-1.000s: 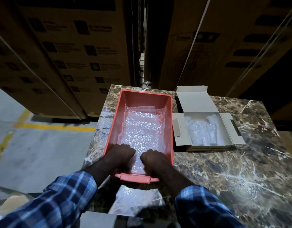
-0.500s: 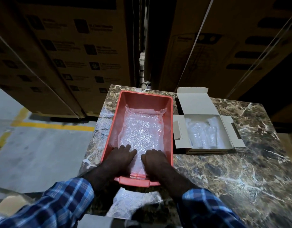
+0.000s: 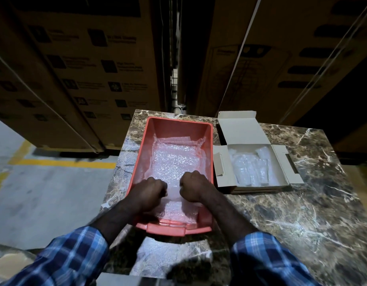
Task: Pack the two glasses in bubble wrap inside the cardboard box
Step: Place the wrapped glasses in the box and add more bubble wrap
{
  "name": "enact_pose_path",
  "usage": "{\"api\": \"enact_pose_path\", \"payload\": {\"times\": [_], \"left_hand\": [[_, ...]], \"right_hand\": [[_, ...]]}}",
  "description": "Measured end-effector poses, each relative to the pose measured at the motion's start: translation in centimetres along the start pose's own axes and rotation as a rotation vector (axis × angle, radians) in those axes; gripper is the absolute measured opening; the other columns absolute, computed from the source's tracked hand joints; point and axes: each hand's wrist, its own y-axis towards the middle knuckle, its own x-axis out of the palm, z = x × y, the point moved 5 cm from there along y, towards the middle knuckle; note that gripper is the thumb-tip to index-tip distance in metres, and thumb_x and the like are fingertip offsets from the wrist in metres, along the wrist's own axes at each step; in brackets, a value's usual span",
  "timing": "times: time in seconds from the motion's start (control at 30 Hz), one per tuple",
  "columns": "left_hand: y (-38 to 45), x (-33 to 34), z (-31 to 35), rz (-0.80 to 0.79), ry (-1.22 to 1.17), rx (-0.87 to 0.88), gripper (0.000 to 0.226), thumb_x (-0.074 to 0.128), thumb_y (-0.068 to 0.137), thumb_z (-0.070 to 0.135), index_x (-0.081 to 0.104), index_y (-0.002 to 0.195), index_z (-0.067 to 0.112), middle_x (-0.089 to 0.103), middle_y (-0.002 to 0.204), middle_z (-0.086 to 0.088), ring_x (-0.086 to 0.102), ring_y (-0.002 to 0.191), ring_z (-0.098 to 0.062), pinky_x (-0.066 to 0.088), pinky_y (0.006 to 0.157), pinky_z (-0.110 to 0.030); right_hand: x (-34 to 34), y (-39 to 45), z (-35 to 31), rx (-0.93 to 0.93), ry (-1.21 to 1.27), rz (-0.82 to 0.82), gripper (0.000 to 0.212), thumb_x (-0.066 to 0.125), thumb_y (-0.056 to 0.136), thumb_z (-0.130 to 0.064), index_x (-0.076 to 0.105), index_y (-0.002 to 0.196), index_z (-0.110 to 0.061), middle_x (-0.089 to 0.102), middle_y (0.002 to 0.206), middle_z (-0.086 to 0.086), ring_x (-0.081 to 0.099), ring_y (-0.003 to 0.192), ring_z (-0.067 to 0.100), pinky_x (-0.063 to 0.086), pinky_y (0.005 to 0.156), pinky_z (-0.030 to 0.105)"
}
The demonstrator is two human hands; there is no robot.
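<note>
Left hand [image 3: 149, 193] now curled into a fist, pinching the near end of the bubble wrap [image 3: 174, 162]; half a second ago its fingers lay flat on the sheet. Right hand [image 3: 194, 187], just beside it, same change: fingers curled, gripping the wrap edge. Both sit low inside the near end of the orange tub [image 3: 209, 137]. The sheet bunches up between and below the two hands, and its far end looks rumpled against the tub's back wall. My read: press-down has turned into a grab, so the sheet is about to be lifted out for packing. Further right of the right hand, well apart from it, the cardboard box [image 3: 240, 131] stands open on the counter [image 3: 302, 213], flaps out, with the glasses [image 3: 253, 168] lying inside under clear wrapping; exact count hard to tell. Box and tub have not moved versus earlier frames. Task seems mid-way: glasses are in the box, and this sheet is not there yet.
</note>
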Motion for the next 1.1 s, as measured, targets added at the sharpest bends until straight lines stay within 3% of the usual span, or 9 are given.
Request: {"api": "enact_pose_path", "payload": {"times": [0.1,0.2,0.27,0.33,0.5,0.67,0.83,1.03,1.1], "left_hand": [[-0.3,-0.3,0.1,0.037,-0.078,0.030,0.028,0.058,0.090,0.056,0.062,0.106,0.033,0.073,0.101,0.000,0.067,0.098,-0.023,0.053,0.083,-0.039],[-1.0,-0.5,0.4,0.047,-0.123,0.038,0.048,0.032,0.092,0.073,0.053,0.081,0.031,0.069,0.088,0.000,0.064,0.088,-0.024,0.052,0.080,-0.042],[-1.2,-0.7,0.6,0.049,-0.143,0.041,0.048,0.026,0.097,0.067,0.043,0.071,0.030,0.059,0.077,0.000,0.062,0.085,-0.029,0.051,0.079,-0.045],[-1.2,-0.9,0.7,0.074,-0.141,0.040,0.038,0.034,0.100,0.055,0.041,0.072,0.031,0.062,0.081,-0.002,0.063,0.087,-0.031,0.051,0.077,-0.045],[-1.4,-2.1,0.6,0.182,-0.135,0.011,0.008,0.054,0.092,0.023,0.060,0.087,0.025,0.071,0.088,0.000,0.066,0.085,-0.025,0.054,0.071,-0.040],[-1.8,-6.2,0.7,0.483,-0.237,0.099,0.016,0.069,0.093,0.033,0.071,0.088,0.019,0.070,0.076,0.001,0.063,0.068,-0.019,0.047,0.059,-0.032],[-2.4,-10.9,0.7,0.695,-0.239,0.194,0.040,0.055,0.093,0.052,0.069,0.082,0.017,0.065,0.064,0.001,0.056,0.054,-0.014,0.042,0.050,-0.028],[-2.4,-16.7,1.8,0.814,-0.215,0.285,0.036,0.060,0.096,0.045,0.072,0.090,0.012,0.068,0.075,0.000,0.055,0.060,-0.014,0.048,0.054,-0.030],[-2.6,-18.7,2.4,0.864,-0.205,0.292,0.018,0.071,0.092,0.027,0.073,0.092,0.010,0.070,0.080,-0.003,0.061,0.065,-0.019,0.051,0.057,-0.034]], "right_hand": [[-0.2,0.8,0.4,0.012,0.093,-0.030,0.032,0.051,0.088,-0.015,0.068,0.113,-0.005,0.068,0.119,0.016,0.063,0.105,0.031,0.054,0.090,0.035],[-0.3,1.1,0.5,-0.006,0.107,-0.034,0.026,0.054,0.092,-0.015,0.070,0.109,-0.004,0.070,0.113,0.014,0.065,0.102,0.029,0.055,0.088,0.037],[-0.6,0.7,0.4,-0.005,0.117,0.011,0.022,0.057,0.092,-0.015,0.071,0.105,-0.005,0.071,0.109,0.014,0.065,0.100,0.029,0.055,0.084,0.035],[-0.7,0.4,0.3,-0.013,0.120,0.062,0.019,0.058,0.091,-0.011,0.072,0.103,-0.007,0.071,0.107,0.013,0.064,0.100,0.029,0.052,0.081,0.031],[-1.0,-0.9,-0.3,-0.086,0.071,0.161,0.019,0.056,0.089,-0.009,0.066,0.104,-0.014,0.066,0.108,0.014,0.062,0.094,0.032,0.040,0.070,0.029],[-3.3,-2.1,-0.2,-0.109,0.031,0.280,0.028,0.058,0.084,-0.003,0.069,0.109,-0.011,0.069,0.105,0.016,0.066,0.092,0.033,0.052,0.075,0.032],[-7.8,-2.8,0.9,-0.136,0.082,0.442,0.046,0.056,0.080,0.003,0.067,0.120,-0.019,0.071,0.107,0.010,0.067,0.092,0.030,0.057,0.079,0.039],[-13.0,-4.5,2.8,-0.147,0.140,0.592,0.025,0.057,0.088,0.001,0.072,0.104,-0.012,0.071,0.097,0.010,0.058,0.079,0.017,0.041,0.067,0.027],[-15.7,-6.1,3.6,-0.176,0.208,0.715,0.026,0.056,0.090,-0.002,0.073,0.105,-0.014,0.073,0.096,0.009,0.063,0.081,0.021,0.051,0.069,0.031]]}}
